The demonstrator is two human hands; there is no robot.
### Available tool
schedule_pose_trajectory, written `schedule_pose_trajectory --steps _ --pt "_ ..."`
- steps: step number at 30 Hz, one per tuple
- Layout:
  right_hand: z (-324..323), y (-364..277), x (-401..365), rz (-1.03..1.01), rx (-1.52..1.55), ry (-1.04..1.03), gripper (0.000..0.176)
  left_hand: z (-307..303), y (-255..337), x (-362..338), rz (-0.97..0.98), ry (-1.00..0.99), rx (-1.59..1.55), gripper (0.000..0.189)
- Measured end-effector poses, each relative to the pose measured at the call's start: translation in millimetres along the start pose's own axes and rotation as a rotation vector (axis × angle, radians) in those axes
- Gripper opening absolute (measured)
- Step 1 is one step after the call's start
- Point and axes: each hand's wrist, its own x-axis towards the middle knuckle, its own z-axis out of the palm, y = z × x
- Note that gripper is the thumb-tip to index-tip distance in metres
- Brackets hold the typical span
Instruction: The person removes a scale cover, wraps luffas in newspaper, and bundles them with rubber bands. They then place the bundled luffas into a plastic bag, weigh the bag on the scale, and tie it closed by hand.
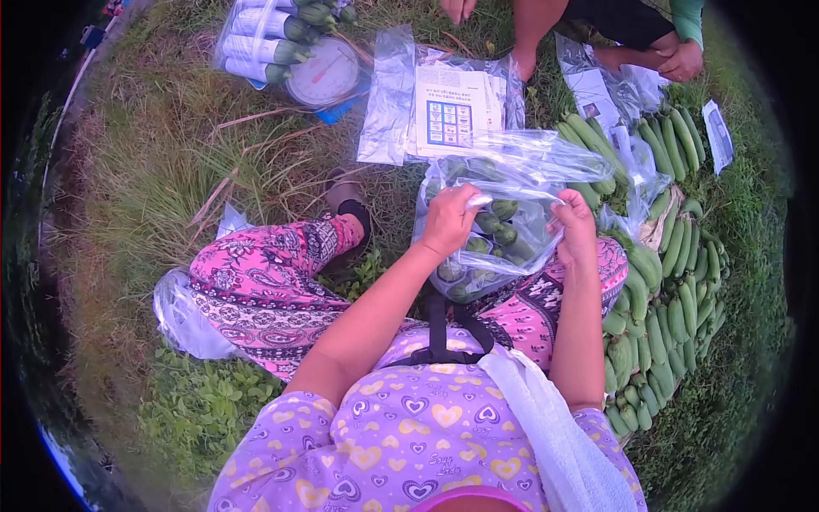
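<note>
A clear plastic bag [533, 264] stands in front of my lap with several green gourds [503, 230] upright inside, their stem ends facing me. My left hand [452, 220] pinches the bag's rim on the left. On the opposite side my right hand [577, 226] grips the rim between thumb and fingers, so the mouth is spread between the two hands. Part of the bag's upper edge lies loosely folded beyond them.
Long green gourds [674, 324] lie in rows on the grass to the right. Printed paper sheets [448, 107] and plastic bags lie ahead. A bag of paper-wrapped gourds [264, 43] rests against a round dial scale [324, 75]. Another person's hand [681, 60] is at upper right.
</note>
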Motion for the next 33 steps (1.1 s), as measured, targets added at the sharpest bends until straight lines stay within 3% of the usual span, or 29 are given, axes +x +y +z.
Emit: schedule_pose_trajectory --steps 5,6,9,12,15,16,19,22,25,28,30,33 --pt "6.4 -0.9 -28.4 -0.363 -0.058 0.087 0.025 3.8 -0.4 0.3 -0.105 -0.137 0.051 0.010" --pt "0.4 5.5 -35.1 -0.366 -0.001 0.094 0.043 2.0 -2.8 1.4 -0.134 -0.151 0.056 0.010" --pt "17.3 19.6 -66.8 -0.316 -0.054 0.108 0.064 -2.8 -6.9 4.5 -0.242 -0.204 0.071 0.012" --pt "20.6 55.9 -75.2 0.057 -0.170 0.007 0.069 -1.3 -9.9 12.5 -0.340 -0.318 0.044 0.018" --pt "39.3 52.0 -53.9 0.113 -0.081 0.115 0.063 -0.4 -7.6 13.3 -0.302 -0.416 0.083 0.022" --pt "45.5 46.3 -48.2 0.024 0.005 0.158 0.045 -1.3 -5.2 14.3 -0.289 -0.419 0.101 0.022" --pt "58.2 13.1 -42.1 -0.316 -0.148 0.056 0.027 -4.8 -0.7 12.5 -0.286 -0.408 0.131 0.023" --pt "55.5 -10.8 -43.9 -0.490 -0.286 0.090 0.015 -3.9 -3.1 15.6 -0.311 -0.376 0.107 0.022" --pt "30.2 -26.0 -52.9 -0.542 -0.222 0.176 0.011 -4.4 -5.0 15.1 -0.336 -0.357 0.102 0.022" --pt "14.4 -29.6 -64.9 -0.395 -0.136 0.228 0.012 -3.4 -2.9 17.1 -0.366 -0.357 0.107 0.021" --pt "28.2 -15.9 -73.5 -0.179 -0.170 0.196 0.011 -1.3 -0.3 17.4 -0.369 -0.345 0.109 0.021" --pt "30.6 8.2 -74.0 0.049 -0.125 0.024 0.012 3.0 -2.3 16.4 -0.355 -0.338 0.102 0.021"
